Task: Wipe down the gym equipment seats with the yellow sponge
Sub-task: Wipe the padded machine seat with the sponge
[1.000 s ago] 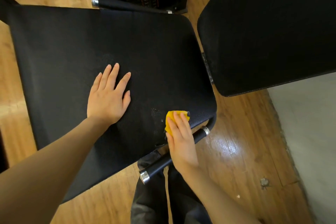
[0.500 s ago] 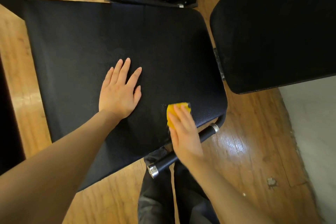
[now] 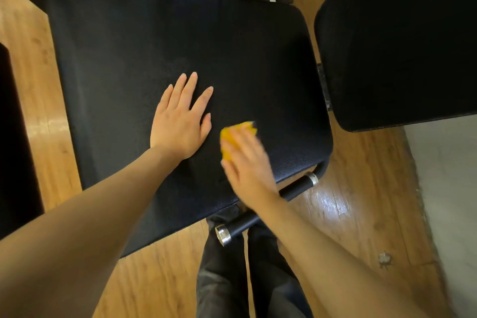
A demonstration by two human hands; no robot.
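On the near right part of the seat (image 3: 160,41), my right hand (image 3: 247,165) presses the sponge (image 3: 233,137) flat against the black pad; the fingers lie over it, blurred, so I cannot tell how tightly they curl. My left hand (image 3: 180,121) rests just beside it, palm down, fingers straight and slightly spread, bracing. Step in hand, as I judge it: wiping this seat, with most of the far surface likely left to do. Next stroke calls for even pressure and a path clear of my left hand. Sponge: yellow, small, mostly hidden under my fingers, only its far edge showing. Second pad (image 3: 402,39) at right, untouched.
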